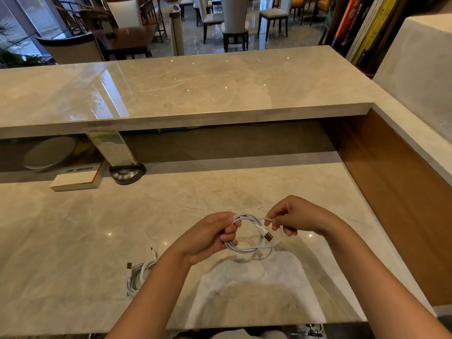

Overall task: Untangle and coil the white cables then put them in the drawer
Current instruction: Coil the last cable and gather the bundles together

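Both hands work above the desk (73, 228): the left hand (210, 237) curls its fingers round one side of the coiled white cable (254, 234), while the right hand (293, 216) pinches its far side, USB plug dangling inside the loop. A second white cable (140, 275) lies bundled on the desk, left. Behind, a book (75, 178) and a button console (126, 174).

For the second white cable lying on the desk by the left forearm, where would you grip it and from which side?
Grip the second cable across its bundled loops, coming from above, probably with the left hand once free. The strands lie flat on the desk in one loose coil, so pinching them together keeps it coiled. Avoid the plug ends, which stick out loose.
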Motion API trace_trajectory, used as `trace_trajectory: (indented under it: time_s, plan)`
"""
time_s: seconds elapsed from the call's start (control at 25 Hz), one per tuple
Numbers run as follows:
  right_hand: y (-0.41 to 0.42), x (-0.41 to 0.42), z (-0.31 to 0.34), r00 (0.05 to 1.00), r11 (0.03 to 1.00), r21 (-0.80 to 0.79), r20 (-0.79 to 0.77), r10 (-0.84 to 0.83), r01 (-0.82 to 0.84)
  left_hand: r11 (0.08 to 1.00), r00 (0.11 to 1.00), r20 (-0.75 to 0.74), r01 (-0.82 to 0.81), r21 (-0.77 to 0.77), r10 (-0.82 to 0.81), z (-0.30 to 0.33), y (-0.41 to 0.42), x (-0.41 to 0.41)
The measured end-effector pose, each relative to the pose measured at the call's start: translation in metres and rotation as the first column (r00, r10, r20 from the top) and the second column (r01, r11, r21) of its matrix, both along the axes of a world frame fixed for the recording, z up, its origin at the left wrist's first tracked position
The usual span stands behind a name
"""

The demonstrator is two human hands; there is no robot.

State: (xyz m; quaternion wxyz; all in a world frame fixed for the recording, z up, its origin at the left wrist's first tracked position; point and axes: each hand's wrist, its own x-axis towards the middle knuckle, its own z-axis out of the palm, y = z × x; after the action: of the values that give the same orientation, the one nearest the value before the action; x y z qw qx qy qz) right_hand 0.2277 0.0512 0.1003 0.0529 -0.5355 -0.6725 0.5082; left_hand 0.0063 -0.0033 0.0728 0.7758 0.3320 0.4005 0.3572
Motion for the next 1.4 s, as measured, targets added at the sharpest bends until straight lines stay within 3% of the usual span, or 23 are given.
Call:
trace_trajectory:
  time_s: [0.24, 0.4, 0.56, 0.72, 0.8, 0.92, 1.04, 1.24, 1.32, 1.4]
  plan:
    - [-0.008, -0.018, 0.01, 0.959, 0.974, 0.064, -0.175, 0.224, -0.216, 0.997, 0.996, 0.056, 0.073, -0.013, -0.072, -0.002, -0.002, 0.0]
    - [-0.013, -0.033, 0.012, 0.943, 0.994, 0.013, -0.316, 0.105, -0.107, 0.996, 0.996, 0.046, -0.077, -0.034, 0.079, 0.001, 0.0, 0.006]
    - [-0.013, -0.035, 0.012, 0.973, 0.973, 0.205, -0.18, 0.148, -0.11, 0.994, 0.992, -0.057, -0.111, -0.006, 0.11, 0.002, 0.0, 0.012]
    - [-0.012, -0.036, 0.0, 0.983, 0.967, 0.254, -0.179, 0.037, 0.01, 0.988, 0.987, -0.063, -0.153, -0.028, 0.151, 0.001, -0.001, 0.016]
    - [-0.012, -0.035, -0.008, 0.986, 0.96, 0.269, -0.161, -0.031, 0.074, 0.986, 0.962, -0.218, -0.155, 0.067, 0.166, -0.001, -0.002, 0.014]
    - [-0.011, -0.032, -0.011, 0.988, 0.949, 0.291, -0.128, -0.084, 0.118, 0.894, 0.752, -0.565, -0.074, 0.442, 0.341, -0.004, -0.006, 0.009]
    - [-0.013, -0.037, -0.012, 0.992, 0.945, 0.313, -0.11, -0.062, 0.094, 0.729, 0.65, -0.543, -0.024, 0.685, 0.532, -0.003, -0.004, 0.014]
    - [-0.016, -0.044, -0.017, 0.987, 0.953, 0.281, -0.144, -0.075, 0.113, 0.607, 0.555, -0.48, -0.059, 0.792, 0.68, -0.004, 0.002, 0.009]
    - [-0.017, -0.043, -0.02, 0.987, 0.956, 0.264, -0.132, -0.093, 0.126, 0.637, 0.551, -0.475, -0.14, 0.758, 0.686, -0.002, 0.006, 0.004]
    - [-0.019, -0.043, -0.025, 0.98, 0.947, 0.266, -0.131, -0.15, 0.181, 0.734, 0.598, -0.495, -0.252, 0.63, 0.63, 0.0, 0.008, 0.008]
